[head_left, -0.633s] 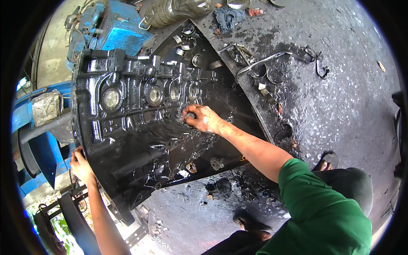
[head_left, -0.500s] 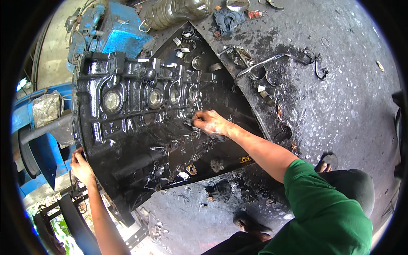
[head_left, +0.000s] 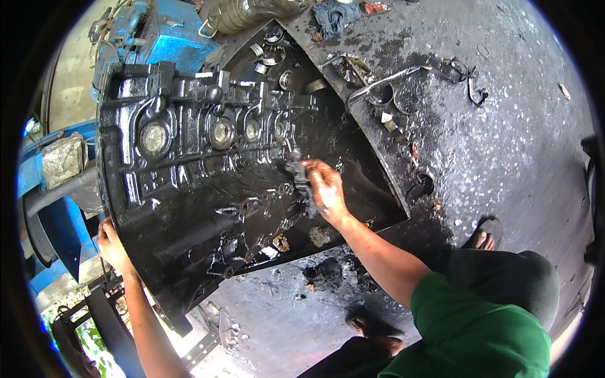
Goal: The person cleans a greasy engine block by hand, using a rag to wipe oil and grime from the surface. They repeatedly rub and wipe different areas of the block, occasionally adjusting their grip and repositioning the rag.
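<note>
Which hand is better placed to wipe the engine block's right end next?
Probably the right hand: it holds a dark wad near that end, while the left hand is at the opposite edge of the engine block.

Engine block sits over the tray; loose rings lie behind it, in the tray's far corner. Bent strap lies right of the tray, on the floor.

Glossy black engine block, streaked with white highlights
Its round plugs are toned pale silver; a blackish-grey rag is seen at its right end, a bright-blue machine beyond it, and to its right a grey floor mottled white and black.
</note>
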`<act>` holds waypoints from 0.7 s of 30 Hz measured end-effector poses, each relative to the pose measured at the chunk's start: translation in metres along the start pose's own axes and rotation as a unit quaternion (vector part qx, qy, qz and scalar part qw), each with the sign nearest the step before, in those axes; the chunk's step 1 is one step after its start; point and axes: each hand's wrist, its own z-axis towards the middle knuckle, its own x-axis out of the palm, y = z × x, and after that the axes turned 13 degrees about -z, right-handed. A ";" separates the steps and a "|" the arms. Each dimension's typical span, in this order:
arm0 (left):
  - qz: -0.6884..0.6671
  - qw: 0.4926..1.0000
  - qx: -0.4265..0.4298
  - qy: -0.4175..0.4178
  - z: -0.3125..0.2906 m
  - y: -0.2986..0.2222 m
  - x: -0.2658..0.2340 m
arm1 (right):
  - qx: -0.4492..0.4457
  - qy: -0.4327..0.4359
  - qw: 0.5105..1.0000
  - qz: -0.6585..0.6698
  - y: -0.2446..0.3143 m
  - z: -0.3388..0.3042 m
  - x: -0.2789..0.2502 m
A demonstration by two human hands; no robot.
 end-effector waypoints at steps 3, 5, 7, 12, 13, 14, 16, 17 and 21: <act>-0.002 1.000 -0.001 0.024 0.000 0.001 -0.002 | -0.154 -0.072 0.967 -0.187 0.010 -0.023 0.013; -0.010 0.999 -0.012 0.033 0.000 0.000 0.000 | -0.301 -0.147 0.897 -0.289 0.013 -0.023 0.027; 0.013 1.000 0.006 0.015 0.001 -0.003 0.002 | -0.194 -0.150 0.935 -0.258 0.012 -0.016 0.036; 0.013 0.999 0.037 -0.003 -0.004 -0.010 0.006 | 0.006 -0.089 0.941 -0.327 0.019 0.013 0.032; -0.008 1.000 -0.009 0.009 -0.004 -0.012 0.007 | 0.046 -0.042 0.932 -0.358 0.025 0.020 0.029; 0.012 0.999 0.038 -0.013 -0.007 -0.013 0.006 | 0.057 -0.011 0.924 -0.379 0.032 0.026 0.026; 0.016 0.998 0.061 -0.001 -0.008 -0.017 0.005 | 0.146 0.086 0.892 -0.419 0.048 0.041 0.020; 0.008 0.998 0.057 -0.007 -0.010 -0.018 0.005 | 0.135 0.127 0.868 -0.460 0.053 0.045 0.018; 0.028 0.998 0.062 -0.003 -0.009 -0.021 0.005 | 0.031 0.260 0.787 -0.558 0.057 0.063 -0.008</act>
